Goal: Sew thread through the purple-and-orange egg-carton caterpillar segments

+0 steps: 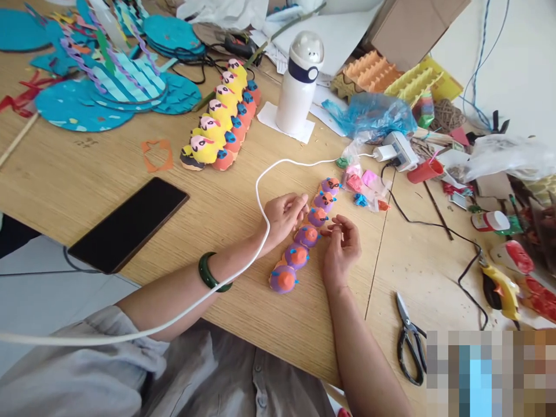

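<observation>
A row of purple bumps with orange tops and small blue pieces point(296, 256) lies on the wooden table, running away from me. The farther bumps carry dark marks. My left hand point(284, 217) is at the row's left side, its thumb and fingers drawn together; whatever they may hold is too small to make out. On the right side, my right hand point(343, 246) is beside the middle bumps with curled fingers, thumb and index close together, and anything between them is too small to name. Soft colored clay pieces point(355, 182) in clear plastic lie beyond the right hand.
A white cable crosses over my left arm. Around are a phone point(129, 223), a yellow and orange egg-carton piece point(221, 119), a white bottle point(297, 87), scissors point(409, 339), blue discs point(82, 107) and a power adapter point(400, 150).
</observation>
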{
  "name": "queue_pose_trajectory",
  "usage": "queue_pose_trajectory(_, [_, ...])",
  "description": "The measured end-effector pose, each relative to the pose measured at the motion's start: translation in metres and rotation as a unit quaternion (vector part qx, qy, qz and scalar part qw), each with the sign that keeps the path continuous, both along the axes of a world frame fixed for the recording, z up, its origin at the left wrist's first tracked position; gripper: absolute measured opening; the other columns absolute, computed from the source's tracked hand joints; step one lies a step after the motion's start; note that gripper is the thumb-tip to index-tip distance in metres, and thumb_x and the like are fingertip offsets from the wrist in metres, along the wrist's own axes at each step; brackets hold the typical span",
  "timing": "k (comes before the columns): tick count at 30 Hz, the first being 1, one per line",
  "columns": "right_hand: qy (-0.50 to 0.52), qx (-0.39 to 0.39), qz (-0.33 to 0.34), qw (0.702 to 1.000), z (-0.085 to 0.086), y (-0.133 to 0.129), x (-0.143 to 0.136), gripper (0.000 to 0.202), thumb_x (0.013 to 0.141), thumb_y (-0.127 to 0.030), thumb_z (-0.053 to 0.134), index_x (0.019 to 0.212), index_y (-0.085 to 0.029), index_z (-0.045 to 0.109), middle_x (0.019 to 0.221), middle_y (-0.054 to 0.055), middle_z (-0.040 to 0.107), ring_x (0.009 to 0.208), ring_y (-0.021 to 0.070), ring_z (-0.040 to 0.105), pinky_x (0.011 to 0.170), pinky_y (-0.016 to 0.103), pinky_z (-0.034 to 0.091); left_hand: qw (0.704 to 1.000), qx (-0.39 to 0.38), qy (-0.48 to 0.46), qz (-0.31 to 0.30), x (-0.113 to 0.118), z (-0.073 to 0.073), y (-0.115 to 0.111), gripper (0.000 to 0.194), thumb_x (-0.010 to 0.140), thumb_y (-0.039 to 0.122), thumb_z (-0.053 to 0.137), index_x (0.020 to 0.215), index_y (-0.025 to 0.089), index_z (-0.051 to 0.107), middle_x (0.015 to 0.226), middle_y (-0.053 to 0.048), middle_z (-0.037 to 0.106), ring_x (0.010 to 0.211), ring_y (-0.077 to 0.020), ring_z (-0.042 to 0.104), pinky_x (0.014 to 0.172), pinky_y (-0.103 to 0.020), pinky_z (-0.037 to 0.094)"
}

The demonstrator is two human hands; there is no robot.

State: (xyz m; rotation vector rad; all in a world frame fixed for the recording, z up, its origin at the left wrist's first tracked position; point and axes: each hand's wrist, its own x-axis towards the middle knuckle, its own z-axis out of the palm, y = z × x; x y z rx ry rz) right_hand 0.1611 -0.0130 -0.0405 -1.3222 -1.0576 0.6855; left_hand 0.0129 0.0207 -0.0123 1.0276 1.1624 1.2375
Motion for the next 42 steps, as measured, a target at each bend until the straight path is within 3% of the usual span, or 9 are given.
queue_pose_trajectory(3, [-0.087,0.076,-0.005,0.993,0.003,-0.008,-0.001,0.017,0.097,-0.024,0.058,0.110,-0.023,0.069,0.105,0.005,0.069,0.091,0.0160,0.066,0.075,0.032,0.059,0.996,0.033,-0.022,-0.082,0.005,0.009,-0.013,0.042,0.093,0.054,0.063,0.084,0.014,0.070,0.060,0.004,0.054,0.045,-0.0049,0.046,0.044,-0.017,0.037])
queue_pose_trajectory(7, [-0.190,0.165,0.018,0.968,0.006,-0.019,-0.003,0.028,0.097,-0.018,0.060,0.123,-0.026,0.066,0.110,0.005,0.067,0.092,0.0164,0.064,0.077,0.033,0.059,0.982,0.049,-0.070,-0.169,0.010,0.017,-0.024,0.038,0.088,0.051,0.072,0.091,0.013,0.073,0.066,0.002,0.062,0.055,-0.0071,0.053,0.053,-0.018,0.044])
queue_pose_trajectory(11, [-0.246,0.198,0.022,0.948,0.009,-0.021,-0.004,0.035,0.096,-0.015,0.060,0.129,-0.027,0.063,0.112,0.008,0.064,0.091,0.0180,0.065,0.072,0.035,0.060,0.975,0.051,-0.114,-0.182,0.011,0.019,-0.025,0.029,0.085,0.040,0.076,0.096,0.013,0.075,0.073,-0.001,0.068,0.057,-0.0068,0.053,0.053,-0.018,0.044])
queue_pose_trajectory(18, [-0.262,0.224,0.012,0.939,0.012,-0.015,0.001,0.031,0.095,-0.012,0.065,0.119,-0.031,0.069,0.104,0.004,0.058,0.094,0.0183,0.064,0.069,0.035,0.060,0.967,-0.005,-0.161,-0.198,0.010,0.016,-0.022,0.028,0.081,0.035,0.074,0.095,0.011,0.081,0.062,0.002,0.055,0.053,-0.0064,0.046,0.050,-0.020,0.039])
queue_pose_trajectory(26, [-0.257,0.219,0.035,0.940,0.017,-0.017,0.003,0.019,0.094,-0.016,0.068,0.110,-0.026,0.071,0.101,0.004,0.062,0.092,0.0186,0.063,0.073,0.038,0.060,0.961,-0.025,-0.162,-0.222,0.007,0.019,-0.021,0.052,0.084,0.042,0.074,0.125,0.010,0.073,0.061,0.004,0.055,0.048,-0.0052,0.042,0.045,-0.019,0.036])
queue_pose_trajectory(33, [-0.208,0.153,0.042,0.965,0.028,-0.017,0.003,0.008,0.095,-0.022,0.068,0.101,-0.024,0.073,0.095,0.002,0.065,0.084,0.0152,0.064,0.069,0.031,0.059,0.968,0.005,-0.138,-0.209,0.007,0.022,-0.020,0.050,0.084,0.060,0.073,0.092,0.010,0.073,0.060,0.001,0.058,0.048,-0.0092,0.054,0.042,-0.020,0.044])
queue_pose_trajectory(42, [-0.265,0.155,0.074,0.949,0.028,-0.029,0.015,0.010,0.094,-0.016,0.066,0.103,-0.022,0.068,0.095,0.003,0.067,0.082,0.0141,0.064,0.067,0.029,0.057,0.965,-0.024,-0.102,-0.239,0.013,0.016,-0.023,0.052,0.077,0.064,0.078,0.074,0.013,0.065,0.059,0.004,0.056,0.041,-0.0045,0.045,0.038,-0.018,0.038])
